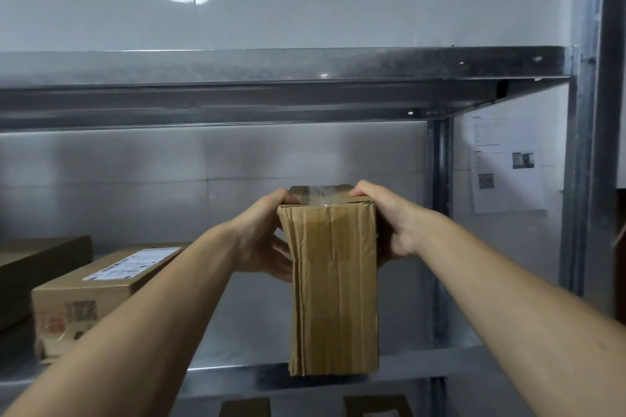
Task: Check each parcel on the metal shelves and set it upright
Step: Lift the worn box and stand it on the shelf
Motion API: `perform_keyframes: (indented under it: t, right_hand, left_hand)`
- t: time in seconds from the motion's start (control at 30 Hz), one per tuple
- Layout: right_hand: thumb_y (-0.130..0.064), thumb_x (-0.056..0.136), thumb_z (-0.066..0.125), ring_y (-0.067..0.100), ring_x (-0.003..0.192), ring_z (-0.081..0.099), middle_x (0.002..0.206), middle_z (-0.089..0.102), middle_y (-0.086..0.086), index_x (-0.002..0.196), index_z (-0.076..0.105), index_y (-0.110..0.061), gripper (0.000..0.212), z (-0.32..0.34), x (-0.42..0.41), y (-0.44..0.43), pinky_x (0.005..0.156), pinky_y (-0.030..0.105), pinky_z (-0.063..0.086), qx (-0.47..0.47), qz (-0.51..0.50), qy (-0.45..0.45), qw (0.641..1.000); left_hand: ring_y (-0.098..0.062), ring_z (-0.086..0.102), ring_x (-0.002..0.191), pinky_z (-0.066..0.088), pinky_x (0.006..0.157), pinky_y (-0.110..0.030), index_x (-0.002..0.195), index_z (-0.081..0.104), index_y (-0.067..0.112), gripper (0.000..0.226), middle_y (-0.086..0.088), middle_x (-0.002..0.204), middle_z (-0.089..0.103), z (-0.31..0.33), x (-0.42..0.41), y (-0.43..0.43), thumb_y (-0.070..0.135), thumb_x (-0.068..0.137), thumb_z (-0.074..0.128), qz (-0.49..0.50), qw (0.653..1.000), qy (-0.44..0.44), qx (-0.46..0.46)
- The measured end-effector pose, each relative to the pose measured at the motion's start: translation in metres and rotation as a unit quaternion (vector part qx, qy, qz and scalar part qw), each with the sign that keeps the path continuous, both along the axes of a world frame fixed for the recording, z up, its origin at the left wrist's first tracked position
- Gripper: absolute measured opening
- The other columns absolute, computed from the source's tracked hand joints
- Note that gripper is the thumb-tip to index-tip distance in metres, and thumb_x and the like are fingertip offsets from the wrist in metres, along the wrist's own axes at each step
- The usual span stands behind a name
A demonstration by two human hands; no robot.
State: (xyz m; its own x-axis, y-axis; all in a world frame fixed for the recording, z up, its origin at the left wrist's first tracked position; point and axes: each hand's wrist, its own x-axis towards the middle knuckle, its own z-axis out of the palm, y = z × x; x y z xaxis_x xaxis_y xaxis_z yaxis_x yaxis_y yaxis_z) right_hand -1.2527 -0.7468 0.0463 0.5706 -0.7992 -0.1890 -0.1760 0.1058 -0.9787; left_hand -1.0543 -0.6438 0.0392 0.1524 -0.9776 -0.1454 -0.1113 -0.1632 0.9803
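1. Two-handed grip on upright parcel [333, 281]: left hand [261, 234] at its 9 o'clock side, right hand [396, 223] at 3 o'clock, fingers curled round.
2. Parcel base at shelf [237, 379] front edge; labelled box [101, 284] lies flat at 9 o'clock.

upright parcel [333, 284] on shelf [237, 379], left hand [262, 234], right hand [394, 223] gripping

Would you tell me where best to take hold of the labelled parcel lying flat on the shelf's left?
The labelled parcel lies flat, running back into the metal shelf, its short end facing out. Probably come from the open front and grip its two long sides near that end.
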Motion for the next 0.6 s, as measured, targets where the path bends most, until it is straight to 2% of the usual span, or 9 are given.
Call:
perform_keyframes:
  t: [0.07,0.1,0.17,0.2,0.37,0.43,0.5,0.6]
  right_hand:
    - [-0.052,0.068,0.068,0.046,0.105,0.062,0.121,0.061,0.025,0.089,0.065,-0.017,0.041,0.0,-0.002,0.001,0.089,0.068,0.048,0.002,0.003,-0.007,1.0]
    - [-0.052,0.067,0.069,0.046,0.106,0.062,0.123,0.061,0.025,0.09,0.065,-0.017,0.043,-0.001,-0.003,0.001,0.089,0.068,0.049,0.007,0.003,-0.011,1.0]
    - [-0.052,0.065,0.071,0.046,0.106,0.062,0.122,0.061,0.024,0.088,0.066,-0.016,0.043,-0.002,-0.007,0.002,0.087,0.068,0.05,0.01,0.006,-0.027,1.0]
    - [-0.051,0.064,0.071,0.045,0.104,0.062,0.119,0.061,0.023,0.084,0.066,-0.016,0.041,-0.002,-0.009,0.004,0.085,0.067,0.051,0.013,0.004,-0.038,0.999]
    - [-0.044,0.08,0.058,0.03,0.076,0.063,0.077,0.065,0.012,0.067,0.056,-0.018,0.03,-0.006,-0.021,0.011,0.072,0.044,0.055,0.025,-0.034,-0.116,0.992]
    - [-0.042,0.084,0.054,0.027,0.067,0.061,0.065,0.064,0.009,0.06,0.055,-0.019,0.033,-0.01,-0.028,0.013,0.069,0.037,0.052,0.029,-0.048,-0.137,0.989]
    - [-0.038,0.088,0.051,0.027,0.064,0.061,0.06,0.064,0.008,0.053,0.057,-0.018,0.041,-0.014,-0.036,0.014,0.068,0.037,0.05,0.031,-0.064,-0.155,0.985]
    - [-0.032,0.092,0.048,0.024,0.053,0.062,0.056,0.062,0.007,0.047,0.056,-0.017,0.049,-0.022,-0.046,0.013,0.068,0.037,0.049,0.029,-0.068,-0.178,0.981]
  left_hand:
    - [-0.034,0.067,0.072,0.058,0.076,-0.05,0.082,0.058,0.007,0.045,-0.017,0.086,0.062,0.0,0.001,0.002,0.052,0.081,0.052,0.004,1.0,-0.001,0.003]
    - [-0.036,0.07,0.076,0.058,0.077,-0.051,0.094,0.061,0.005,0.056,-0.019,0.093,0.064,-0.001,0.002,0.004,0.058,0.082,0.054,0.01,1.0,0.003,0.003]
    - [-0.041,0.072,0.092,0.06,0.075,-0.051,0.118,0.061,0.005,0.078,-0.024,0.113,0.068,-0.004,0.004,0.006,0.074,0.083,0.053,0.02,1.0,0.015,-0.004]
    - [-0.043,0.07,0.099,0.06,0.074,-0.05,0.124,0.06,0.006,0.084,-0.025,0.119,0.066,-0.006,0.005,0.008,0.079,0.083,0.048,0.026,0.999,0.018,-0.004]
    - [-0.045,0.06,0.115,0.057,0.085,-0.053,0.137,0.05,0.005,0.089,-0.027,0.136,0.054,-0.03,0.012,0.008,0.079,0.088,0.041,0.076,0.996,-0.002,0.036]
    - [-0.046,0.057,0.119,0.054,0.093,-0.053,0.143,0.044,0.003,0.088,-0.028,0.139,0.049,-0.039,0.014,0.007,0.075,0.092,0.041,0.099,0.994,-0.012,0.053]
    - [-0.046,0.054,0.12,0.05,0.098,-0.054,0.145,0.041,0.001,0.087,-0.029,0.141,0.047,-0.044,0.014,0.009,0.072,0.094,0.04,0.118,0.99,-0.018,0.069]
    - [-0.043,0.058,0.11,0.053,0.087,-0.05,0.146,0.037,-0.005,0.092,-0.03,0.133,0.052,-0.048,0.015,0.012,0.071,0.095,0.039,0.111,0.99,-0.005,0.09]
